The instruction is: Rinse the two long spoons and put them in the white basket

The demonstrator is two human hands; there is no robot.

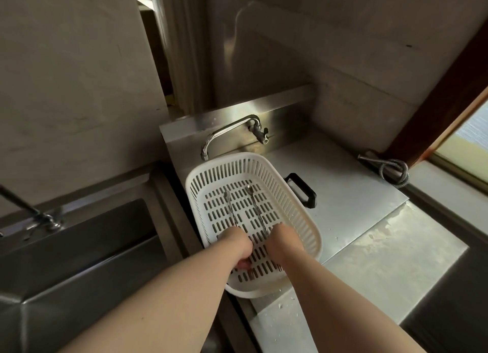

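A white slotted basket point(303, 220) sits over a small steel sink under a curved tap point(227, 131). Two long metal spoons lie inside it, side by side, bowls pointing away from me: the left spoon point(229, 207) and the right spoon point(254, 207). My left hand point(237, 244) is closed around the near end of the left spoon's handle. My right hand point(282, 240) is closed around the near end of the right spoon's handle. Both hands are inside the basket, low against its floor. No water runs from the tap.
A black handle point(303, 191) sticks out behind the basket on the right. A wet steel counter point(356, 207) stretches to the right, with a coiled metal hose point(393, 171) by the window. A larger dark sink point(79, 247) with its own tap lies on the left.
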